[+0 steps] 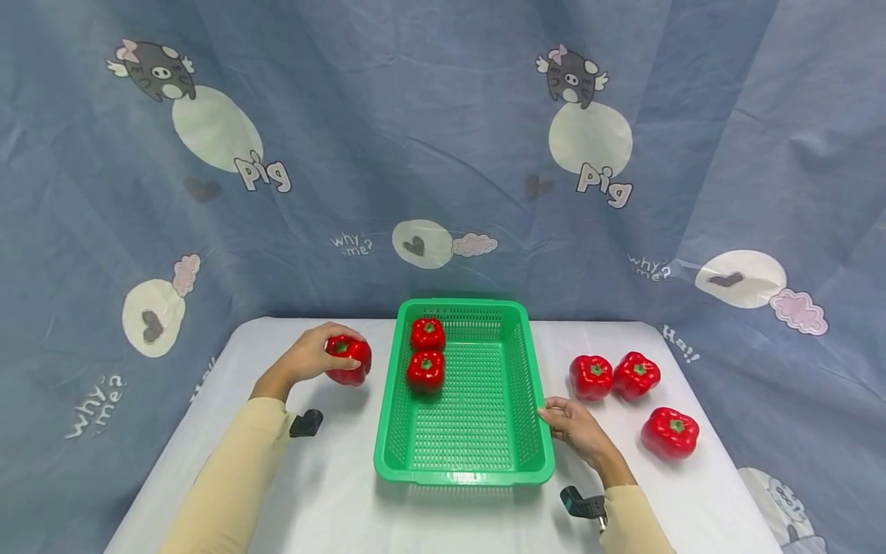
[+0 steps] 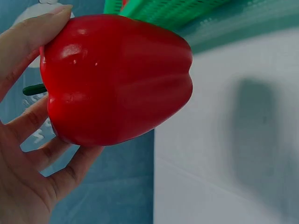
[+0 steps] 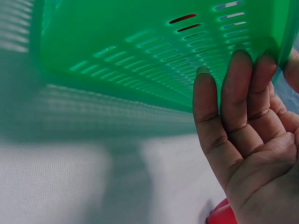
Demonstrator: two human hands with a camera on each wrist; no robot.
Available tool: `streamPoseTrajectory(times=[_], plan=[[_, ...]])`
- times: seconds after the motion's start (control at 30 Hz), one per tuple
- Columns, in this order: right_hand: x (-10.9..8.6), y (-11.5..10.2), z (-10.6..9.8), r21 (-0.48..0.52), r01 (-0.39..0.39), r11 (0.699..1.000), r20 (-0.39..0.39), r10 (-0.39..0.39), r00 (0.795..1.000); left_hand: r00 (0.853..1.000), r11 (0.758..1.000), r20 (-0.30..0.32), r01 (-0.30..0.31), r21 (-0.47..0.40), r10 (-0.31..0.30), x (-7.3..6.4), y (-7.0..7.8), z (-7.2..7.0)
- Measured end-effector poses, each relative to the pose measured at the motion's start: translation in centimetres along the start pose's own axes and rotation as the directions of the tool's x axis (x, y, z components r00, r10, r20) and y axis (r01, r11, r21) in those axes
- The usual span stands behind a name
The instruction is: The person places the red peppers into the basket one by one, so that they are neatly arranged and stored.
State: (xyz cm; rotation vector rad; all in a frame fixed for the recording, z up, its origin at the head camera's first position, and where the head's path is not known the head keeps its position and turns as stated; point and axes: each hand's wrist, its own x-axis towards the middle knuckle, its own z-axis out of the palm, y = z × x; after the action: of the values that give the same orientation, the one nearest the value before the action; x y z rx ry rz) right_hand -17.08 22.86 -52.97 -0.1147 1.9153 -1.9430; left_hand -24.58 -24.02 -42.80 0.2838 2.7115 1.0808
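At the left of the white surface (image 1: 332, 492), the left grip (image 1: 310, 357) held a red pepper (image 1: 356, 350), thumb on the near side, fingers round the far side, the green stem turned toward the palm. The pepper was left of the green basket (image 1: 477, 415), and its shadow fell apart from it, so it seemed lifted. Judging by this, the carry was the step in hand; a move into the basket would have called for passing over the left rim before letting go. The right grip (image 1: 580, 432) held the basket's right side, fingertips against the outer wall and thumb at the rim, probably to steady it. Inside, a far pepper (image 1: 428, 335) and a near pepper (image 1: 425, 372) sat along the left wall, leaving bare base to the right. Farther right, three loose peppers (image 1: 670, 433) lay on the surface.
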Motion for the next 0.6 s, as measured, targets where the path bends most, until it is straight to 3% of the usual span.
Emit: streamPoseTrajectory(times=[0.2, 0.4, 0.6], plan=[[-0.1, -0.1, 0.0, -0.004, 0.005, 1.000, 0.000, -0.005, 1.000, 1.000, 1.000, 0.004, -0.019, 0.014, 0.019, 0.1, 1.2, -0.2], [-0.1, -0.1, 0.0, 0.000, 0.010, 1.000, -0.003, -0.010, 1.000, 0.993, 0.993, 0.017, -0.117, -0.016, 0.118, -0.1, 2.3, 0.0], [-0.1, -0.2, 0.2, 0.016, 0.011, 1.000, 0.001, -0.011, 1.000, 0.976, 0.976, 0.036, -0.215, -0.035, 0.217, -0.4, 3.4, 0.5]])
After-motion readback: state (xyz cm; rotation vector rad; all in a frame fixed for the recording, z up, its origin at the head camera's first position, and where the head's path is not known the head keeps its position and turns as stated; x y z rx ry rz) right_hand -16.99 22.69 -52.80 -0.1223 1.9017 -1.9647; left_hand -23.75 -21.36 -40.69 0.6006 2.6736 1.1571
